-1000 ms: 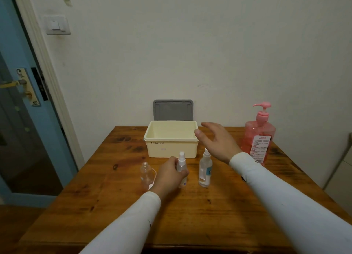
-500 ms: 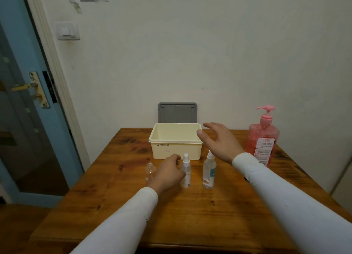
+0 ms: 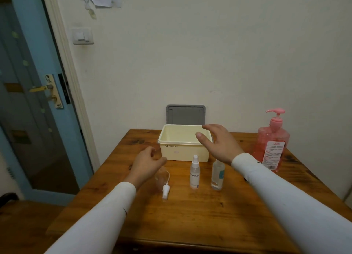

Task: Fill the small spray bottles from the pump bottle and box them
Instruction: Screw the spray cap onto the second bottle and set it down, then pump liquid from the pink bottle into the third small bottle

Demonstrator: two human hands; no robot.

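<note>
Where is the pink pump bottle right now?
In the head view, the pink pump bottle stands upright at the wooden table's far right, beyond the right hand.

A single wide-angle view from a camera on the person's head, looking forward and slightly down across a wooden table (image 3: 190,211). Both sleeved arms reach in from the near edge. The far wall fills the upper half, and a blue door (image 3: 28,101) stands at the left.
</note>
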